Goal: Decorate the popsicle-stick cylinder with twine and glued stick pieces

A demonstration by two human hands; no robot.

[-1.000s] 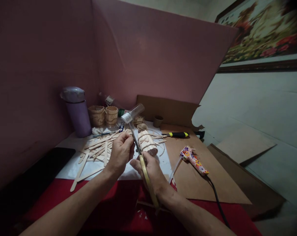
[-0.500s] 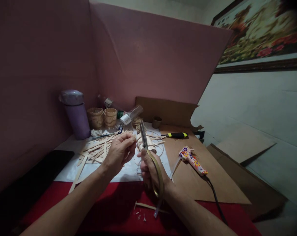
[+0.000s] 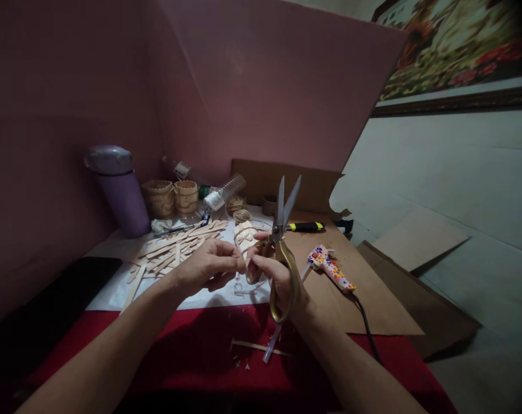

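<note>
My right hand [image 3: 282, 276] grips a pair of scissors [image 3: 279, 230] with gold handles; the blades point up and stand apart. Close to its fingertips, my left hand [image 3: 220, 261] is closed in a pinch on something too small to make out. Just behind the hands lies a pale wooden-stick piece [image 3: 244, 234] with a twine band and bow, partly hidden by my right hand. A loose pile of craft sticks [image 3: 174, 253] spreads to the left of my left hand. Balls of twine [image 3: 242, 215] rest farther back.
On the right, a flowered glue gun [image 3: 332, 269] and a black-yellow cutter [image 3: 306, 227] lie on cardboard [image 3: 373, 313]. A purple tumbler [image 3: 120, 195], two decorated cups [image 3: 186, 198] and a plastic bottle [image 3: 224, 192] stand or lie at the back left. Scraps lie on the red cloth [image 3: 191, 356].
The scissors' blades have opened and moved right. My right hand's fingers have come up to my left hand's pinch. The view has shifted slightly.
</note>
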